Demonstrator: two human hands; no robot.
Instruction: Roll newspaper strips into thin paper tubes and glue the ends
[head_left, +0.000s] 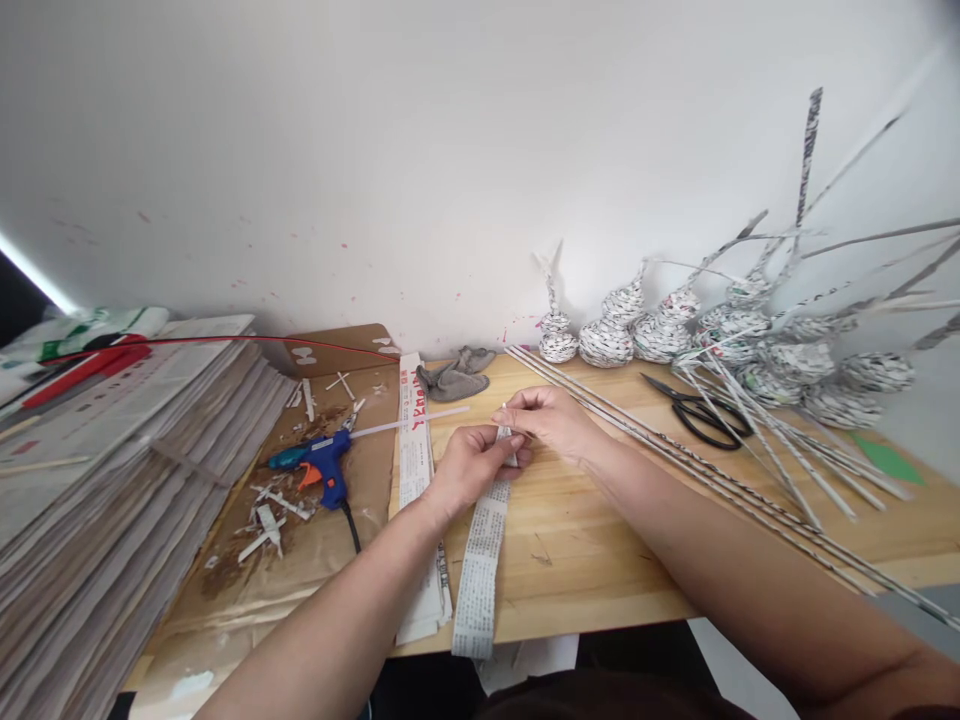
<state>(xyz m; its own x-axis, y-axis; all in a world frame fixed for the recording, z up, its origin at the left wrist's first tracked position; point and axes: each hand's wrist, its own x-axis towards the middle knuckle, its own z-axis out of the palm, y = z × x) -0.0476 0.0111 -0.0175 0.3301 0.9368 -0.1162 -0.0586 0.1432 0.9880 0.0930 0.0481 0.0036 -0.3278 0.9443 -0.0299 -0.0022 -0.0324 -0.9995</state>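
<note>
A long printed newspaper strip (pixel 480 570) hangs from my hands down over the table's front edge. Its upper end is narrowed to a point between my fingers. My left hand (pixel 476 462) is closed round the strip just below that end. Touching it on the right, my right hand (pixel 546 420) pinches the tip of the same strip. Under and left of my left wrist lies a stack of flat paper strips (pixel 414 460) with red print at its top.
At left, a blue glue gun (pixel 326 465) lies on stained cardboard (pixel 262 590) beside a tall newspaper pile (pixel 172 430). A grey cloth (pixel 454 377) lies behind my hands. Rolled paper sticks (pixel 675 450), black scissors (pixel 701 415) and several woven paper gourds (pixel 607 340) occupy the right.
</note>
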